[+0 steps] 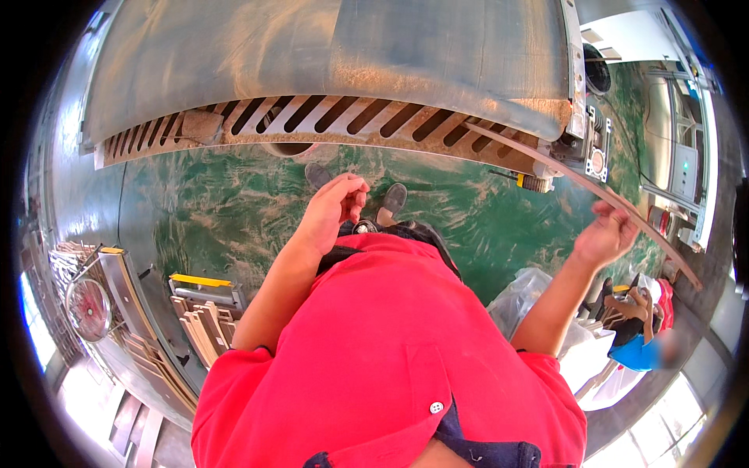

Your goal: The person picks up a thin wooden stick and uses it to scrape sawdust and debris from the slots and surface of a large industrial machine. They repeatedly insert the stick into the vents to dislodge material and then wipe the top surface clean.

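My right hand (607, 234) is out to the right, its fingers closed on a long, thin, brownish strip (538, 156) that looks like wood. One end of the strip reaches the slotted metal edge (398, 123) of the machine ahead; the other slopes down to the far right. Above that slotted edge lies a wide grey belt (437, 54), dusted with tan powder like sawdust. In front of my waist, my left hand (331, 214) hangs with its fingers loosely curled in, and nothing shows in them.
Green floor (226, 187) streaked with dust lies below. Behind on the left, boards (207, 324) are stacked near a round fan (88, 310). Clear plastic wrap (521, 295) sits behind my right arm. Another person in blue (633, 352) is at the lower right. A motor (597, 152) juts from the machine's right corner.
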`<control>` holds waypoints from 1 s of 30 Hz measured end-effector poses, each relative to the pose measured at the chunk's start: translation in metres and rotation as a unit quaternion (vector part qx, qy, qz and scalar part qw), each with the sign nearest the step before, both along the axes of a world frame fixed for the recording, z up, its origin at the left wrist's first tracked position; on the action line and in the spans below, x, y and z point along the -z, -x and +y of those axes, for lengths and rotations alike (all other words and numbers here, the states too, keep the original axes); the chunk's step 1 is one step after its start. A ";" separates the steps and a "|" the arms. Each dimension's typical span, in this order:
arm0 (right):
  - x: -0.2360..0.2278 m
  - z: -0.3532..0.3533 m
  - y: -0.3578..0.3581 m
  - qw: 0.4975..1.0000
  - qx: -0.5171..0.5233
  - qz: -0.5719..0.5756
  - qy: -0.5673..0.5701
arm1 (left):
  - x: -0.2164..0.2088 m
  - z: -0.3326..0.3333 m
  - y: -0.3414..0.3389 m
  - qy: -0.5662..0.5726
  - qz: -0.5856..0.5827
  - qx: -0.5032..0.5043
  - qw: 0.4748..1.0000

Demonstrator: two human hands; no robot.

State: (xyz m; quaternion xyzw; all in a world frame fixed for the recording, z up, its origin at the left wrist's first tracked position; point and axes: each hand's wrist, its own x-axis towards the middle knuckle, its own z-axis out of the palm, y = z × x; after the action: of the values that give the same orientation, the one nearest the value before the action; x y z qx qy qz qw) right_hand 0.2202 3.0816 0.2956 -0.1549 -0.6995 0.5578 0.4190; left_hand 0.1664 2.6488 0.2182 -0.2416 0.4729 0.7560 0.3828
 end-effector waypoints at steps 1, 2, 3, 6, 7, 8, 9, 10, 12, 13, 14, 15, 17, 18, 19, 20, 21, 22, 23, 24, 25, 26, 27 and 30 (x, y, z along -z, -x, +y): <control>0.008 -0.009 0.002 0.999 0.026 -0.034 0.007 | -0.001 0.000 0.001 0.001 0.001 -0.001 1.000; 0.019 -0.013 0.005 0.999 0.003 -0.037 0.026 | -0.002 0.000 0.002 0.002 0.001 -0.003 1.000; 0.032 -0.015 0.010 0.998 -0.021 -0.039 0.045 | -0.001 0.000 0.003 -0.001 0.002 0.002 1.000; 0.040 -0.013 0.010 0.995 -0.062 -0.046 0.064 | 0.000 0.000 0.003 -0.004 0.003 0.009 1.000; 0.036 -0.012 0.008 0.995 -0.064 -0.047 0.065 | 0.001 0.000 0.003 -0.003 0.003 0.014 1.000; 0.030 -0.012 0.007 0.995 -0.065 -0.049 0.066 | 0.002 0.001 0.004 -0.001 0.003 0.020 1.000; 0.021 -0.011 0.004 0.997 -0.043 -0.052 0.041 | 0.001 0.004 0.006 -0.002 0.009 0.021 1.000; 0.009 -0.007 0.001 0.998 -0.031 -0.036 0.031 | -0.001 0.006 0.006 -0.003 0.013 0.022 1.000; -0.017 0.005 -0.010 1.000 -0.008 -0.001 0.011 | -0.005 0.008 0.006 -0.009 0.018 0.025 0.999; -0.029 0.008 -0.016 1.000 0.008 0.006 0.008 | -0.005 0.008 0.006 -0.015 0.020 0.026 0.999; -0.041 0.009 -0.023 1.000 0.022 0.012 0.005 | -0.006 0.007 0.006 -0.020 0.021 0.026 0.999; -0.058 0.006 -0.030 0.999 0.045 0.016 -0.004 | -0.006 0.006 0.009 -0.026 0.020 0.030 0.999; -0.079 -0.010 -0.030 0.999 0.040 0.032 -0.017 | -0.004 0.003 0.004 -0.025 0.020 0.024 0.999; -0.086 -0.020 -0.029 0.998 0.038 0.041 -0.024 | -0.003 0.002 0.003 -0.024 0.023 0.020 0.999; -0.088 -0.029 -0.026 0.998 0.023 0.053 -0.012 | -0.003 0.000 0.001 -0.023 0.026 0.017 0.999; -0.087 -0.042 -0.022 0.996 0.078 -0.004 -0.053 | -0.002 -0.002 0.000 -0.023 0.029 0.014 0.999; -0.087 -0.060 -0.013 0.985 0.134 -0.060 -0.094 | -0.001 -0.003 -0.001 -0.025 0.027 0.014 0.999; -0.084 -0.068 -0.003 0.968 0.182 -0.114 -0.133 | 0.000 -0.006 -0.003 -0.025 0.027 0.008 0.999; -0.073 -0.066 -0.001 0.991 0.089 -0.049 -0.086 | 0.001 -0.008 -0.006 -0.025 0.026 0.001 0.999; -0.072 -0.072 0.005 0.993 0.073 -0.030 -0.083 | 0.001 -0.009 -0.006 -0.025 0.026 -0.002 0.999; -0.071 -0.084 0.010 0.995 0.058 -0.011 -0.079 | 0.000 -0.011 -0.006 -0.023 0.024 -0.003 0.999; -0.071 -0.097 0.015 0.996 0.043 0.007 -0.075 | -0.001 -0.013 -0.007 -0.022 0.023 -0.005 0.999; -0.074 -0.110 0.021 0.996 0.016 0.018 -0.082 | 0.000 -0.015 -0.009 -0.022 0.024 -0.010 0.999; -0.090 -0.137 0.035 0.983 0.002 -0.038 -0.179 | 0.002 -0.020 -0.012 -0.025 0.024 -0.019 0.999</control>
State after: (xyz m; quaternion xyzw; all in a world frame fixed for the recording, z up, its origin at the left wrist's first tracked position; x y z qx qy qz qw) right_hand 0.1847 2.9447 0.3853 -0.0999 -0.8032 0.4168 0.4136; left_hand 0.1781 2.6286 0.2165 -0.2223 0.4583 0.7804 0.3627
